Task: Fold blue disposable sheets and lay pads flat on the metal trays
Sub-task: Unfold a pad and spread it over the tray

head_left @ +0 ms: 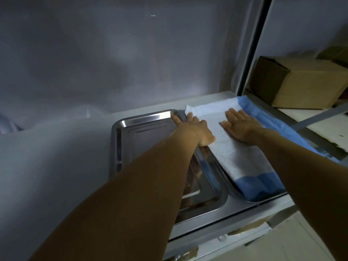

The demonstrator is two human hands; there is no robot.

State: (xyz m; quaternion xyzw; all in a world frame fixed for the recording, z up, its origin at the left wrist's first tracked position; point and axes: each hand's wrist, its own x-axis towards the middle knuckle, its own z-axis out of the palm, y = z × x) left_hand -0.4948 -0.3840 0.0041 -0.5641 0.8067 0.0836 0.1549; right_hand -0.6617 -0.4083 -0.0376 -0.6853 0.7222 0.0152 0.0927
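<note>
Both hands lie flat with straight fingers, gripping nothing: the right hand (pixel 239 127) presses palm-down on the far half of the pad (pixel 243 159), and the left hand (pixel 190 129) rests across the pad's left edge, fingertips reaching the left metal tray (pixel 131 144) beside the pad. The white, blue-bordered pad lies spread in the right metal tray (pixel 237 196) on the counter (pixel 66 157), and a cardboard box (pixel 305 85) sits well right of the pad.

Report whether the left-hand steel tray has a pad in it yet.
Empty: the rectangular steel tray shows only its bare shiny floor; the white-and-blue pad lies in the neighbouring tray.
</note>
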